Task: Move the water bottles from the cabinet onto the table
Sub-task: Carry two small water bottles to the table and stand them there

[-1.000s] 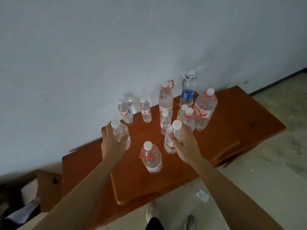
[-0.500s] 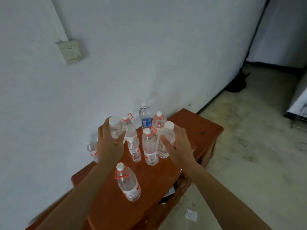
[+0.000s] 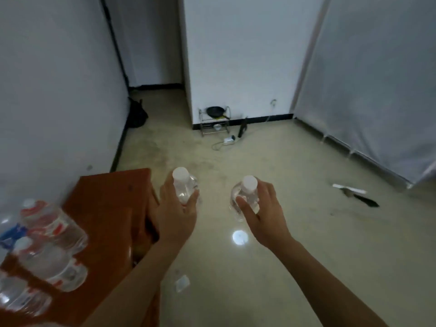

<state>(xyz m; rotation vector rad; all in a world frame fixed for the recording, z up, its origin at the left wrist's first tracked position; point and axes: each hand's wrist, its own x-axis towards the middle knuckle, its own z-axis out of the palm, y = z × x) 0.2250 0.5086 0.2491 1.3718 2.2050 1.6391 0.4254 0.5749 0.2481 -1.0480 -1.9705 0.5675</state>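
Observation:
My left hand [image 3: 175, 215] grips a small clear water bottle [image 3: 182, 186] with a white cap, held upright over the floor just right of the red-brown wooden cabinet [image 3: 113, 208]. My right hand [image 3: 264, 215] grips a second small clear bottle [image 3: 245, 194] with a white cap, also upright, out over the bare floor. Several more clear bottles with red labels [image 3: 47, 253] stand blurred on the cabinet top at the lower left. No table is in view.
White walls enclose a beige floor [image 3: 306, 232]. A small metal rack with a black pan [image 3: 215, 119] and a cable lie by the far wall. A black bag [image 3: 136, 113] sits in the left corner. A grey fabric wardrobe [image 3: 377, 90] stands right; litter lies on the floor.
Both hands lifted their bottles off the cabinet and swung right with my head; the view now faces the open room, with the cabinet at the left edge.

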